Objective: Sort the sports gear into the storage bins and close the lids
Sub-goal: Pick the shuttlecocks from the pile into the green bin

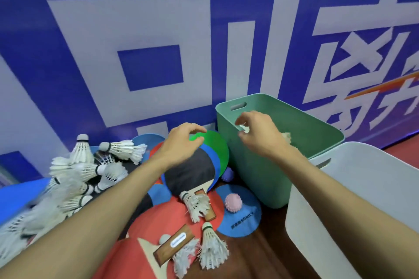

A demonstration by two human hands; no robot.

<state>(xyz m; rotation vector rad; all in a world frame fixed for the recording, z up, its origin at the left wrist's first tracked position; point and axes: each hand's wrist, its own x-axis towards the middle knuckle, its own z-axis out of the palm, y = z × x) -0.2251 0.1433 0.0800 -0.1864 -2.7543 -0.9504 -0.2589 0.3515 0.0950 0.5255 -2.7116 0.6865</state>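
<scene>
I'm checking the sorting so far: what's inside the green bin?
Inside the green bin, white shuttlecock feathers show beside the right hand. The hand and the bin's near wall cover the rest.

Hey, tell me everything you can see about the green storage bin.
The green bin is matte sage plastic by the look, with rounded corners and a slot grip cut just under the far rim. It stands upright and lidless on the floor before the blue banner, the white bin close at its right. The right hand hovers over its opening with something white and feathery at the fingertips; another white feathery piece lies inside.
</scene>
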